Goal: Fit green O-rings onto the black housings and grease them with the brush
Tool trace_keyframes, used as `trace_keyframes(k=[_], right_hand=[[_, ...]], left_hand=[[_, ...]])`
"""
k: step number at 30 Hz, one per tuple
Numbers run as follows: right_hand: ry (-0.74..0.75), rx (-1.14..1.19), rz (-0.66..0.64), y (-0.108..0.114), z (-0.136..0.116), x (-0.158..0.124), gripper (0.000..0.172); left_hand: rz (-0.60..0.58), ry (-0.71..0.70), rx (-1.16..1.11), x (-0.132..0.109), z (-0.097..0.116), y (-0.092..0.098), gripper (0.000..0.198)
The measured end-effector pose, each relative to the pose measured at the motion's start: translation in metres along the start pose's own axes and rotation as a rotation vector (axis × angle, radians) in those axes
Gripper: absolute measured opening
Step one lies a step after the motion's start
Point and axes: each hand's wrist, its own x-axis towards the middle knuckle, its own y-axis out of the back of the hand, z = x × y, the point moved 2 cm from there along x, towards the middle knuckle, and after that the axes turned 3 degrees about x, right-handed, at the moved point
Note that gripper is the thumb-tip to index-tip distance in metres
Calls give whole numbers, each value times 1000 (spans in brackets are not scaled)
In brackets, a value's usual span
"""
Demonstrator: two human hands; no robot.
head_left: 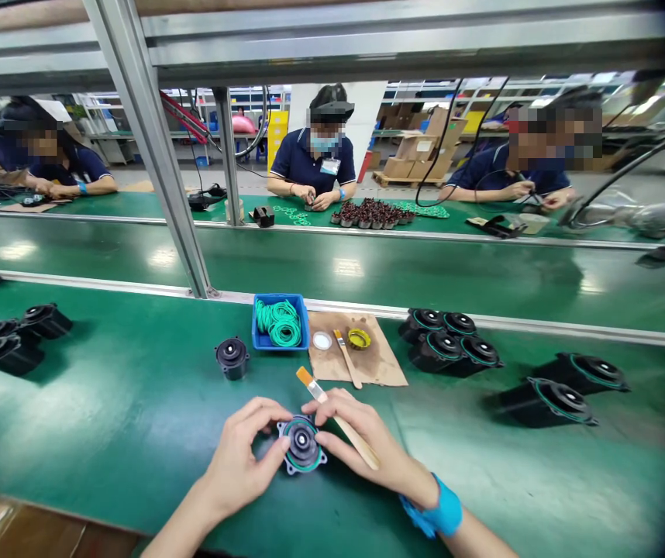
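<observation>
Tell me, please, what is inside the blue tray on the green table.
The blue tray holds a heap of green rings. Whatever lies beneath that heap is covered, so it cannot be seen.

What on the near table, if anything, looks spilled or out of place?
The cardboard looks darkly stained around the yellow dish and the brush lying there, perhaps from drips; nothing else stands out.

Two brushes (356, 442), one blue box (305, 329) — six black housings (437, 358) at right.
</observation>
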Motion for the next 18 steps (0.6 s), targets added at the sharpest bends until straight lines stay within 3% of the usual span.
trace_keyframes(k=[4,11,18], right_hand=[[-87,115,11,-4,0,2,4],[-175,201,29,-8,2,6,9],[-212,180,24,-9,3,7,11]], left_hand=[[-41,144,-73,9,4,0,18],[-148,251,-218,19,2,-1,27],[-121,273,-54,27,5,-1,16]])
